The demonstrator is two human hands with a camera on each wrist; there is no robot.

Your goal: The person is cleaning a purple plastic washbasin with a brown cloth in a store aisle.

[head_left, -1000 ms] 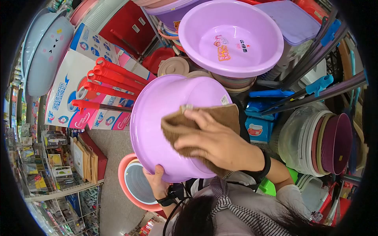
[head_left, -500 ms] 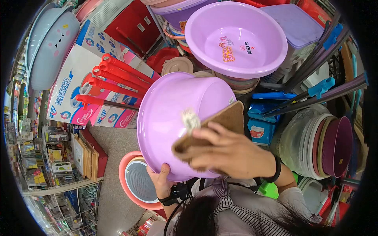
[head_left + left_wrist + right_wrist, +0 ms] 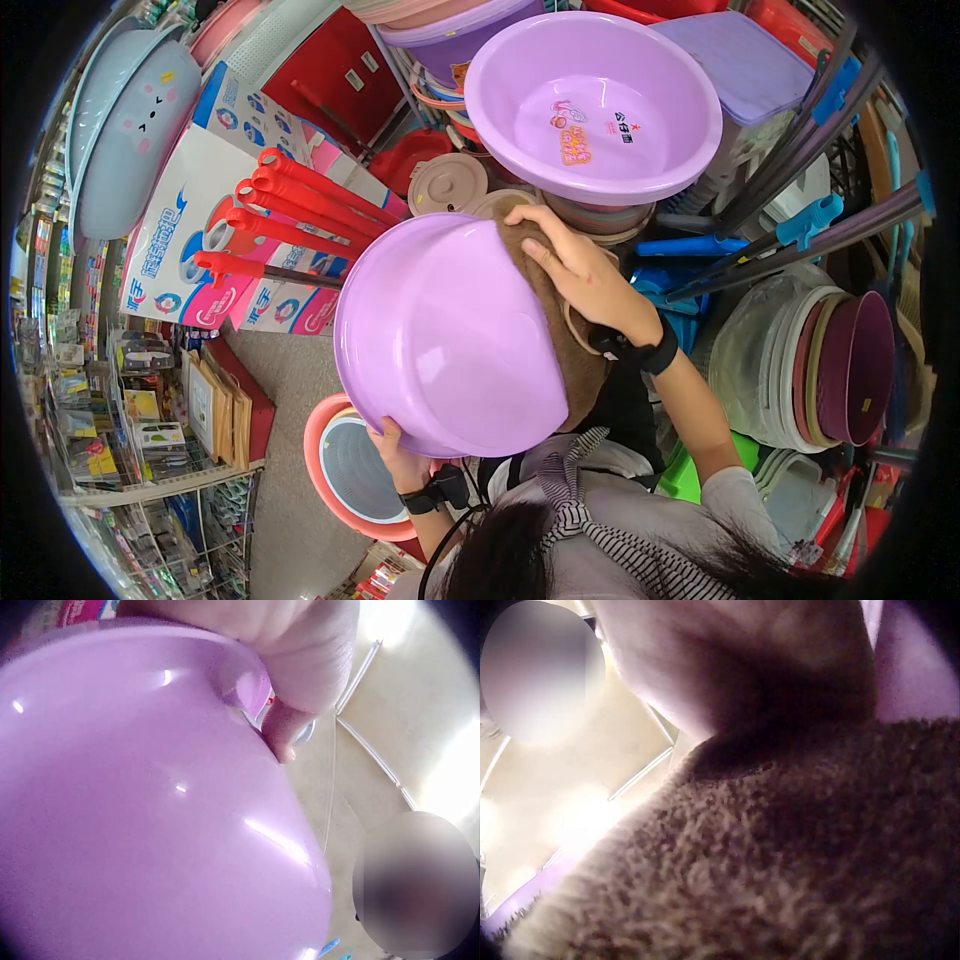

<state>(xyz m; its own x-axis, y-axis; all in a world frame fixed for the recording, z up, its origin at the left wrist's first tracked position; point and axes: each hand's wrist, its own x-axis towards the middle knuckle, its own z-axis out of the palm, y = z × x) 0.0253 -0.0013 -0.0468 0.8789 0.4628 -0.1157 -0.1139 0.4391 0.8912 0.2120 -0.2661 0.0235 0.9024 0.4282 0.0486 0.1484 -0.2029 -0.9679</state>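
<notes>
A glossy purple basin [image 3: 440, 330] is tilted on its side in front of the person, its outer wall and base showing. The left hand [image 3: 402, 460] grips its rim at the lower left; in the left wrist view the same hand [image 3: 289, 652] has its thumb against the basin [image 3: 150, 810]. A brown cloth [image 3: 570, 350] lies over the right side of the base. On the cloth's upper part rests the right hand [image 3: 585, 275], fingers fairly straight and pointing up-left. The right wrist view shows the palm [image 3: 735, 660] against the fuzzy cloth [image 3: 742, 862].
Another purple basin [image 3: 595, 105] stands on a stack beyond. Red handles [image 3: 310, 215] rise before printed boxes [image 3: 165, 235] at left. Stacked tubs [image 3: 840, 370] and dark poles [image 3: 840, 235] are at right. A pink-rimmed basket [image 3: 365, 470] stands on the floor [image 3: 290, 380].
The right hand and cloth have moved from the basin's middle to its upper right side. The held basin has turned slightly, showing more of its base; the left hand has shifted slightly.
</notes>
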